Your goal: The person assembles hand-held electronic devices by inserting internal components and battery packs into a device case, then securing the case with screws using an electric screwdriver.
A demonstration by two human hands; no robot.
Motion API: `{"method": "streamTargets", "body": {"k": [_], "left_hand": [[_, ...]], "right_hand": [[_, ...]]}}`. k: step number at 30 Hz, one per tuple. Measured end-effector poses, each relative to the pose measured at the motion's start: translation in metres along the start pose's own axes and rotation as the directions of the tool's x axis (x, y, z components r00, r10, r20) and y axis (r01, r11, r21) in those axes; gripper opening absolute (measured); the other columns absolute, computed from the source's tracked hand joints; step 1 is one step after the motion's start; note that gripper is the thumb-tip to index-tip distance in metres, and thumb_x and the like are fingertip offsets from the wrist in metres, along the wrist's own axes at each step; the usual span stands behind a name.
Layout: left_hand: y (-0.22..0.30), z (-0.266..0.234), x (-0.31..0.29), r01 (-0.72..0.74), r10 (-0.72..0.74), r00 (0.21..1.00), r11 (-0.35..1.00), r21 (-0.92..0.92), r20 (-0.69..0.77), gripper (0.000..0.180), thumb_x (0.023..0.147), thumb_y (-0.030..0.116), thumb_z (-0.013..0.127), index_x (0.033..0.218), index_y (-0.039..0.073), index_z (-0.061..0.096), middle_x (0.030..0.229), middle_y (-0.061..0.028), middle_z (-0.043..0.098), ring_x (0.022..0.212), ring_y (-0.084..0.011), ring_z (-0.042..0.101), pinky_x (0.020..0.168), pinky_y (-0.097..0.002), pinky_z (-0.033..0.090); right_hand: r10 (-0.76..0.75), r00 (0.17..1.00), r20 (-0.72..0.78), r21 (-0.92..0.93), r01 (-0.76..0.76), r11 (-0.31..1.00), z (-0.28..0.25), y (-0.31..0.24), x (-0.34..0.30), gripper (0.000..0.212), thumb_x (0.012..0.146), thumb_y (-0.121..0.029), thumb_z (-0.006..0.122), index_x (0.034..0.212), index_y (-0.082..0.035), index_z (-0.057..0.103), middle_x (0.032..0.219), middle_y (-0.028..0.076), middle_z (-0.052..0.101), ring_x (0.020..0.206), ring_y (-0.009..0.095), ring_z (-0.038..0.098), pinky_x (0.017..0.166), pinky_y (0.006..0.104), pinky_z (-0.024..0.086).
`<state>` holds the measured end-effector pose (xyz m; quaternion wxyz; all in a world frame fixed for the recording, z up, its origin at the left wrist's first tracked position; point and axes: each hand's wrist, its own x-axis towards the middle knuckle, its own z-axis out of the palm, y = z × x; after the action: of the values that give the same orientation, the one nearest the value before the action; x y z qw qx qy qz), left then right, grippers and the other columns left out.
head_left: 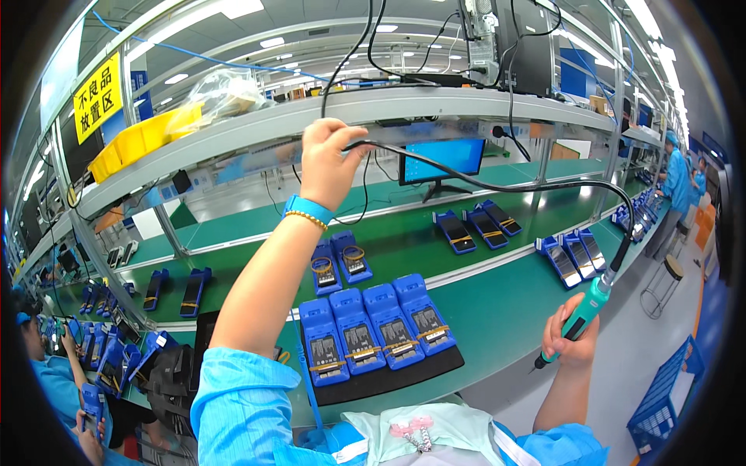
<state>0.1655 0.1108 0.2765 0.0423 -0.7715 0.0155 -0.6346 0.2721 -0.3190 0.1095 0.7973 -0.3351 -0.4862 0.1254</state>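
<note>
My right hand (572, 335) is wrapped round a teal and black electric screwdriver (584, 314), held tip down at the right, off the bench's near edge. A thick black cable (497, 186) runs from its top end across to my left hand (332, 151). That hand is raised in front of the shelf beam, its fingers closed on the cable. Below it, several blue handheld devices (355, 335) lie side by side on a black mat (396, 380), each with a yellow rubber band round it. Two more blue devices (353, 260) with coiled bands on them rest just behind the row.
A metal shelf beam (466, 95) crosses above the green bench (497, 276). On it stand a yellow bin (144, 144) and a computer tower (532, 54). A monitor (441, 161) stands behind. A co-worker (58, 380) sits at left; a blue crate (664, 396) is at lower right.
</note>
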Motion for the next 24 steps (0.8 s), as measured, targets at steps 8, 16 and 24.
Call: {"method": "streamTargets", "body": {"k": [8, 16, 24], "left_hand": [[-0.001, 0.023, 0.095, 0.058, -0.776, 0.629, 0.092, -0.994, -0.035, 0.070, 0.069, 0.026, 0.096, 0.108, 0.005, 0.041, 0.105, -0.0077, 0.053, 0.104, -0.0208, 0.055, 0.108, -0.0399, 0.043], [-0.002, 0.075, 0.178, 0.520, -0.564, 0.783, 0.365, -0.772, 0.261, 0.111, 0.078, 0.082, 0.060, 0.143, -0.006, 0.048, 0.154, -0.0184, 0.041, 0.138, -0.0336, 0.040, 0.120, -0.0412, 0.020], [-0.038, 0.100, 0.172, 0.395, -0.320, 0.913, 0.852, -0.345, 0.255, 0.039, 0.103, 0.041, 0.052, 0.115, 0.006, 0.064, 0.076, -0.0084, 0.068, 0.080, -0.0208, 0.070, 0.073, -0.0352, 0.051]], "right_hand": [[-0.048, 0.999, -0.004, -0.161, 0.046, 0.986, 0.003, -0.002, -0.004, 0.046, 0.061, 0.011, 0.081, 0.098, 0.002, 0.055, 0.063, 0.008, 0.058, 0.052, 0.013, 0.056, 0.047, 0.0270, 0.045], [-0.044, 0.999, -0.004, -0.232, 0.042, 0.972, -0.009, 0.006, 0.004, 0.046, 0.064, 0.015, 0.078, 0.102, 0.001, 0.055, 0.063, 0.007, 0.057, 0.053, 0.013, 0.058, 0.047, 0.0265, 0.044], [-0.012, 0.998, -0.062, -0.194, 0.000, 0.981, -0.022, -0.008, -0.003, 0.044, 0.068, 0.013, 0.077, 0.103, 0.002, 0.053, 0.058, 0.005, 0.052, 0.048, 0.011, 0.051, 0.046, 0.0262, 0.041]]}}
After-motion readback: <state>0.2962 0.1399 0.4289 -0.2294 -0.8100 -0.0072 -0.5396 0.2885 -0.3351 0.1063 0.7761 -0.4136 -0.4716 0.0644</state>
